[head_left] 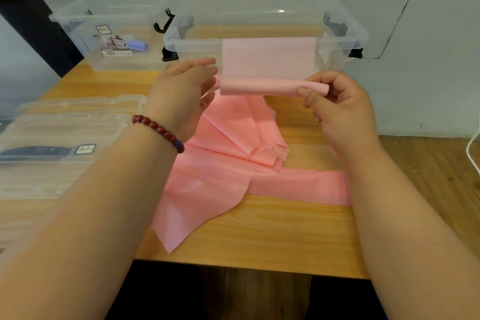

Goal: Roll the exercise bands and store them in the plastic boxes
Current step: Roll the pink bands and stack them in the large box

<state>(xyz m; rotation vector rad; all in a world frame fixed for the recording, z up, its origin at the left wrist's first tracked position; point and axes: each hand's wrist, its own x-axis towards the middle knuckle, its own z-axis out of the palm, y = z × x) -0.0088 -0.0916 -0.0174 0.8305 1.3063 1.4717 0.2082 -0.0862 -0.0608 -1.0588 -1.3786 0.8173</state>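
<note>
A long pink exercise band [223,163] lies crumpled across the wooden table. Its far end is lifted and folded over into a loose first roll [259,87], with a flap standing up in front of the clear plastic box [348,31]. My right hand [337,109] pinches the roll's right end between thumb and fingers. My left hand [181,91] holds the roll's left end, fingers curved round it. A second clear plastic box [78,21] at the back left holds a rolled purple band [139,45].
Two clear lids [59,122] lie stacked on the left of the table [285,236]. A white cable [471,148] hangs at the right edge. The wall stands close behind the boxes. The table's front edge is near my body.
</note>
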